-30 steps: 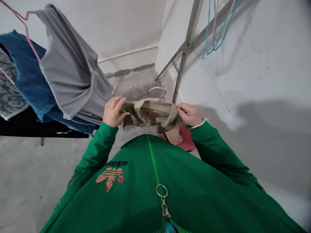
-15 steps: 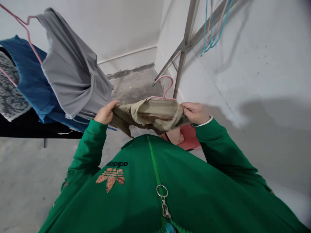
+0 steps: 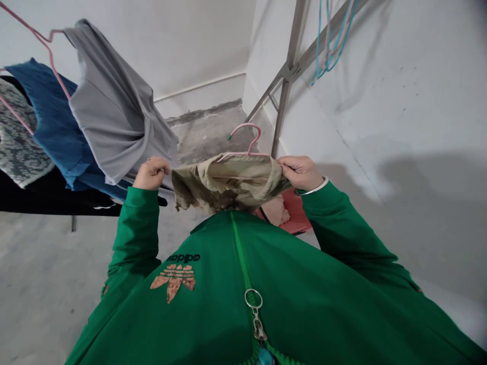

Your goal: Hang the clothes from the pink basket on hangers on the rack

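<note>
A khaki garment [image 3: 228, 182] is draped over a pink hanger [image 3: 245, 144] in front of my chest. My right hand [image 3: 300, 172] pinches the garment's right end together with the hanger's shoulder. My left hand [image 3: 151, 173] is curled into a fist just left of the garment's loose left end, close under the hem of a hanging grey shirt [image 3: 114, 126]. I cannot see whether the left fingers hold anything. Green jacket sleeves cover both my arms.
Left of me, the grey shirt, a blue garment [image 3: 49, 121] and a patterned one [image 3: 19, 137] hang on pink hangers over a black surface [image 3: 45, 200]. A metal rack frame [image 3: 289, 71] with blue and pink hangers [image 3: 331, 40] stands by the right wall. A red basin [image 3: 294, 213] sits on the floor.
My left hand has come off the garment's left end, moved left and closed. The garment's left end now hangs loose. The hanger's hook has swung slightly left.
</note>
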Demonstrator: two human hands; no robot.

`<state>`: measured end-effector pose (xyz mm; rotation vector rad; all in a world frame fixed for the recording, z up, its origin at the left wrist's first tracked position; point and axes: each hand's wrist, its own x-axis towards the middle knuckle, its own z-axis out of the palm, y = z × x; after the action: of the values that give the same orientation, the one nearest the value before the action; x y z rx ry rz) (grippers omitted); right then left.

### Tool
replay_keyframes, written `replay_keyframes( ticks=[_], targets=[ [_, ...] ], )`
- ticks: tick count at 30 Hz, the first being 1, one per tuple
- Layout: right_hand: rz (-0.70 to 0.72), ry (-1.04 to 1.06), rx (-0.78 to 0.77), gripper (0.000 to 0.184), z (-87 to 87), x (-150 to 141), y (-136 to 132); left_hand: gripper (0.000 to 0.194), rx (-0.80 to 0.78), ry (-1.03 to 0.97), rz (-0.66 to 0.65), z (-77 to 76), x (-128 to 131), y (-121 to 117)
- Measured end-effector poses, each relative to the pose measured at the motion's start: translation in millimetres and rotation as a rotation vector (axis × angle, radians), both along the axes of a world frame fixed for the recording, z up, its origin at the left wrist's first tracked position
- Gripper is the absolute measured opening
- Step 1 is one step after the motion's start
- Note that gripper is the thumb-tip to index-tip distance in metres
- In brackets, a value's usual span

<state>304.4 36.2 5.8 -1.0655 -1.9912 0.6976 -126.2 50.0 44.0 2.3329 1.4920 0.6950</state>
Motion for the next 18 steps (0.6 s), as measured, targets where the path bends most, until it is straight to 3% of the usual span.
replay_keyframes(
  ticks=[2, 5, 8, 13, 18],
  targets=[
    [0.023, -0.016, 0.030, 0.023, -1.0, -3.7, 1.0, 0.020, 0.022, -0.009, -0.030, 6.6, 10.9, -3.9],
    [0.077, -0.047, 0.083, 0.024, -1.4, -12.7, 4.2, 0.045, -0.045, 0.073, -0.139, 8.4, 37.6, -1.6],
    [0.096, -0.087, 0.137, 0.025, 0.6, -19.7, 9.0, 0.044, -0.162, 0.152, -0.196, 1.2, 60.8, 3.0],
    [0.138, -0.224, 0.212, 0.029, 0.5, -9.0, 23.2, 0.031, -0.106, 0.095, -0.037, -2.9, 62.9, -2.9],
    [0.126, -0.387, 0.134, 0.032, -20.0, 24.2, 33.5, 0.021, -0.053, -0.009, 0.110, 4.3, 40.4, -10.3]
  ],
)
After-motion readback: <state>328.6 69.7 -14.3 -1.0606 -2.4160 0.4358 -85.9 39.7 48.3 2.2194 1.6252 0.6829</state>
